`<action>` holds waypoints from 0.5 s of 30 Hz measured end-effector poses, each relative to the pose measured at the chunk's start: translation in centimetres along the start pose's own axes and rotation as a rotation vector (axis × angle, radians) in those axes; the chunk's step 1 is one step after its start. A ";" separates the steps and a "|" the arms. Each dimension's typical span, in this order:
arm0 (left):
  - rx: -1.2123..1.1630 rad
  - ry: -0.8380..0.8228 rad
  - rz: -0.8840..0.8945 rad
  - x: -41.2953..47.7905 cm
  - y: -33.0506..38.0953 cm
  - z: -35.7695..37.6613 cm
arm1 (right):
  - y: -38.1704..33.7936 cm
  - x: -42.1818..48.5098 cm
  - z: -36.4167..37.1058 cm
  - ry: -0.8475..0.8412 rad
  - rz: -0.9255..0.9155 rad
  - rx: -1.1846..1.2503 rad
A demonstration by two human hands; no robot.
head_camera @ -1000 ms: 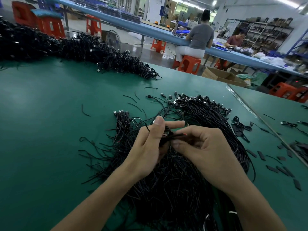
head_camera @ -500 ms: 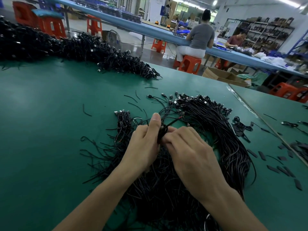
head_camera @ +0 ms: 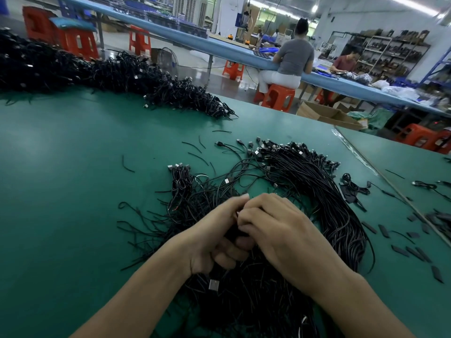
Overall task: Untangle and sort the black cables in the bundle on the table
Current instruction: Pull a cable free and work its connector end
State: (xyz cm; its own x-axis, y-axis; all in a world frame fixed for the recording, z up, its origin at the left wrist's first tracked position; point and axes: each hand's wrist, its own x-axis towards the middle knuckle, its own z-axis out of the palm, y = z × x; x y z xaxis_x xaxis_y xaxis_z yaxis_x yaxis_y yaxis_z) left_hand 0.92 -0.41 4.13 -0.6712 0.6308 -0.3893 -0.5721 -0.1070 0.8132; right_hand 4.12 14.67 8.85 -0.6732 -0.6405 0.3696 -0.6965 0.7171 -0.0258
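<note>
Left hand (head_camera: pixel 214 240) curled round one USB cable (head_camera: pixel 213 284) over the bundle (head_camera: pixel 317 186), right hand (head_camera: pixel 280 230) pinching it; draw slowly, no yanking

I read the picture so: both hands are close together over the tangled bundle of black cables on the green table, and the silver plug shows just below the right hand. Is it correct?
Not quite. The head view shows the silver metal plug just below the left hand, whose fingers curl round a thin black cable, not below the right hand. The rest is correct.
</note>
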 end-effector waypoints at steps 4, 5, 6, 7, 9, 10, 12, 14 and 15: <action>0.054 -0.147 0.106 -0.5 0.0 -0.3 | 0.8 -0.1 -0.2 -0.018 0.150 0.240; 0.139 -0.179 0.157 -0.7 0.0 -0.4 | 1.0 -0.1 -0.3 -0.028 0.180 0.299; 0.226 -0.207 0.198 -0.9 0.0 -0.4 | 1.1 0.0 -0.5 -0.042 0.192 0.331; 0.293 -0.224 0.218 -1.0 0.0 -0.4 | 1.1 0.0 -0.6 -0.053 0.194 0.340; 0.370 -0.212 0.205 -1.2 -0.1 -0.3 | 1.1 -0.1 -0.7 -0.083 0.208 0.338; 0.399 -0.200 0.194 -1.2 -0.1 -0.2 | 1.1 -0.1 -0.8 -0.106 0.228 0.339; 0.450 -0.188 0.183 -1.2 -0.2 0.0 | 1.1 -0.2 -0.9 -0.139 0.256 0.329; 0.464 -0.179 0.169 -1.0 -0.3 0.0 | 1.0 -0.2 -1.0 -0.146 0.258 0.303; 0.459 -0.175 0.163 -1.0 -0.3 0.0 | 0.8 -0.1 -1.1 -0.145 0.260 0.291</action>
State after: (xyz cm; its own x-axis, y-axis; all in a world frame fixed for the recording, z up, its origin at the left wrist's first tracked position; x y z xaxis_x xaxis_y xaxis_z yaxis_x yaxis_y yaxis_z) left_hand 1.78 -1.04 4.24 -0.6234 0.7571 -0.1953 -0.1748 0.1085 0.9786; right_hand 3.92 15.65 9.83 -0.8496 -0.4952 0.1814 -0.5255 0.7660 -0.3703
